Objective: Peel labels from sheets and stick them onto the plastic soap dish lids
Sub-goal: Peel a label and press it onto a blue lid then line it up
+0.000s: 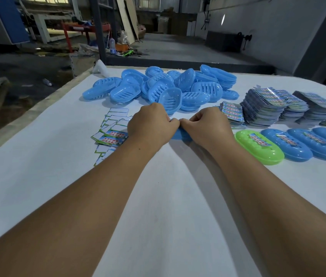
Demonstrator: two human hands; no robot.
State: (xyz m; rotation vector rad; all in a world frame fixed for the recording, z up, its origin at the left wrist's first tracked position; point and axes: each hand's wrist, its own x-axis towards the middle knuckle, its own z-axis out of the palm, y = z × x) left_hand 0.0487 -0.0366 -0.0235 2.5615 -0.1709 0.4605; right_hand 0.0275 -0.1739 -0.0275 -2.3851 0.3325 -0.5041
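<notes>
While its long axis runs left to right on the white table (58, 186), one blue oval plastic soap dish lid (178, 134) is gripped by the curled fingers of the left hand (150, 124) and right hand (206, 126). One green labelled lid (258, 146) and at least three blue labelled lids (306, 146) are lined up rightward; the label writing is unreadable.

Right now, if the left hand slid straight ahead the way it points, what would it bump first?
Probably the pile of blue soap dishes just beyond the left hand; the gap between them is hard to judge.
</notes>
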